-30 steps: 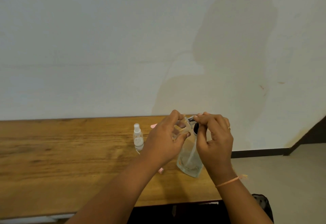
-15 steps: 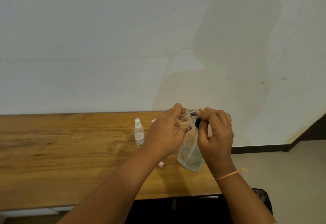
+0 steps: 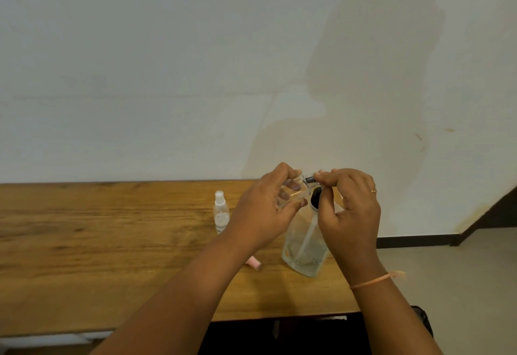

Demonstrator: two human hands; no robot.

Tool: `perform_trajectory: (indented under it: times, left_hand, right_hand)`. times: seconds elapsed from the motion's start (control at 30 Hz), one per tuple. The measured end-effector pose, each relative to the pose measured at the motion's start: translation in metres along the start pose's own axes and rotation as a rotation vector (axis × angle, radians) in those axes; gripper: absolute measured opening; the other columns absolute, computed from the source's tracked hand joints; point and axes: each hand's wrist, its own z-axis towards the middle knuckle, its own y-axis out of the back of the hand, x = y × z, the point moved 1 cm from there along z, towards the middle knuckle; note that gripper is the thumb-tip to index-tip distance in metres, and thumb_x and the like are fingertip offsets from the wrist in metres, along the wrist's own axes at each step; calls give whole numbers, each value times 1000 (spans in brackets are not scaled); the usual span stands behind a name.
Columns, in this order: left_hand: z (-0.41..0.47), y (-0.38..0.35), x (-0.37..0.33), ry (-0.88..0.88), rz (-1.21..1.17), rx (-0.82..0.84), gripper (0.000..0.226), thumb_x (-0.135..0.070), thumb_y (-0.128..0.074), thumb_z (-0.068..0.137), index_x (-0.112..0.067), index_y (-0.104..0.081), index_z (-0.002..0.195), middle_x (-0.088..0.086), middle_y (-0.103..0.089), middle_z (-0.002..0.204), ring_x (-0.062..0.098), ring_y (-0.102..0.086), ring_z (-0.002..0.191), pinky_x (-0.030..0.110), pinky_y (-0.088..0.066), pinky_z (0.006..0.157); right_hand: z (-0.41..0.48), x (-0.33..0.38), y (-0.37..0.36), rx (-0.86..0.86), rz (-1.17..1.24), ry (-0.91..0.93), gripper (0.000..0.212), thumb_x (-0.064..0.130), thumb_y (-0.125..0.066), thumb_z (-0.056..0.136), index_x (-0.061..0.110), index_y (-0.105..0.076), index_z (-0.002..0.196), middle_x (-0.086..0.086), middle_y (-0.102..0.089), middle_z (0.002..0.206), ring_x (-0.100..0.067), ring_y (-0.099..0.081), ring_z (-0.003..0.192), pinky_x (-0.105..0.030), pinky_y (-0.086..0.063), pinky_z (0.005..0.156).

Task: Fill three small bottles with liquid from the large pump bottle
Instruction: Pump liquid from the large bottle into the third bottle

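Observation:
A large clear pump bottle (image 3: 305, 245) with a black pump head stands near the table's right end. My right hand (image 3: 349, 209) curls over the pump head and holds it. My left hand (image 3: 268, 206) grips a small clear bottle (image 3: 293, 194) tilted against the pump's spout. A second small bottle (image 3: 221, 213) with a white spray cap stands upright to the left of my hands. A pink cap or small item (image 3: 254, 263) lies on the table, partly hidden under my left forearm.
The wooden table (image 3: 98, 242) runs left from my hands, and its right end is just past the pump bottle. A pale wall rises behind the table. Floor and a dark skirting lie to the right.
Both hands stay on the pump head and the small bottle. The whole scene sits slightly higher in the view than a second ago; the capped bottle has not moved.

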Motion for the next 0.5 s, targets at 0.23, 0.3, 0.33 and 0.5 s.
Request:
perform_trajectory:
  times: [0.23, 0.3, 0.33, 0.5]
  left_hand:
    - [0, -5, 5, 45, 11, 60, 33, -30, -66, 84, -41, -35, 86, -16, -57, 101, 5, -59, 87, 30, -54, 75]
    - [-1, -4, 5, 42, -6, 55, 30, -31, -66, 84, -38, -38, 92, -19, -56, 99, 4, -59, 88, 29, -54, 75]
    - [-1, -4, 5, 36, -14, 52, 29, -32, -66, 84, -36, -39, 95, -19, -56, 99, 4, -59, 89, 28, -53, 75]
    - [-3, 1, 2, -35, 13, 2, 32, -32, -67, 84, -37, -41, 101, -20, -59, 99, 0, -59, 91, 23, -51, 76]
  right_hand:
    - [-9, -6, -3, 7, 19, -19, 22, 8, -47, 83, 8, -67, 90, 11, -54, 88, -9, -50, 87, -20, -36, 77]
    - [-8, -4, -2, 1, 42, -49, 21, 8, -47, 83, 9, -67, 89, 11, -56, 88, -6, -51, 87, -11, -32, 80]
    - [-7, -2, -1, -1, 61, -64, 20, 8, -48, 83, 10, -67, 88, 10, -57, 87, -6, -52, 87, -9, -31, 81]
    - [3, 2, 6, 42, 125, -81, 19, 6, -50, 82, 16, -65, 88, 7, -61, 85, -17, -58, 84, -10, -35, 80]
